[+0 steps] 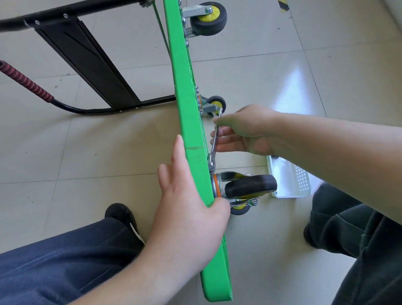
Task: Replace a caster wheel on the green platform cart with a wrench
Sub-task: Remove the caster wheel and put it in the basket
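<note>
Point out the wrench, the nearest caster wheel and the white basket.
wrench (215, 140), head view, mid shaft.
nearest caster wheel (251, 186), head view, black tyre tread.
white basket (298, 180), head view, perforated side wall.

Bare forearms without sleeves, dark blue trousers (50, 269) with creased folds, and black shoes (123, 216).

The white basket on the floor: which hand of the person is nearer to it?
Right. The right hand holds the wrench just above the white basket in the picture. The left hand rests on the green platform, farther left, beyond the caster wheel.
</note>
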